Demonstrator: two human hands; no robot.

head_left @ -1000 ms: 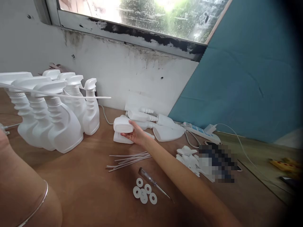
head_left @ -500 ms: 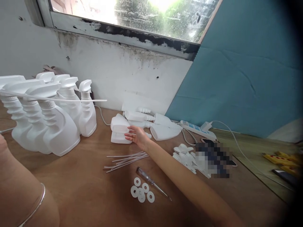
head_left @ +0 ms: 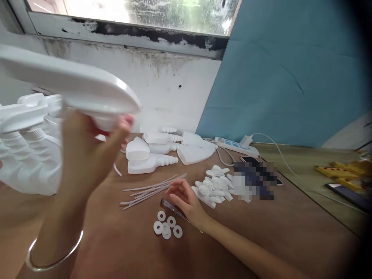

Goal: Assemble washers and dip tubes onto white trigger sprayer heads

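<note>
Raised close to the camera, my left hand [head_left: 90, 151] grips a white plastic sprayer head [head_left: 87, 83] from below, thumb and fingers at its underside; both are somewhat blurred. My right hand [head_left: 187, 201] is low over the table, its fingers loosely bent and apart, with nothing visible in them. Beside its fingertips lie several thin white tubes [head_left: 145, 193]. A screwdriver [head_left: 173, 208] with a clear handle is partly hidden behind that hand. Several white ring washers [head_left: 177, 231] are nearer to me, and small white plastic parts [head_left: 216, 186] lie to the right.
White bottles with sprayer heads [head_left: 31, 162] stand at the left. Headless white bottles [head_left: 145, 162] lie along the wall. Farther right are a power strip [head_left: 236, 146] with cables, a phone [head_left: 251, 159] beside a blurred-out patch, and yellow objects [head_left: 340, 172].
My left hand has risen into view with the sprayer head. My right hand has moved from the lying bottles toward me, beside the tubes and screwdriver. The view has shifted slightly.
</note>
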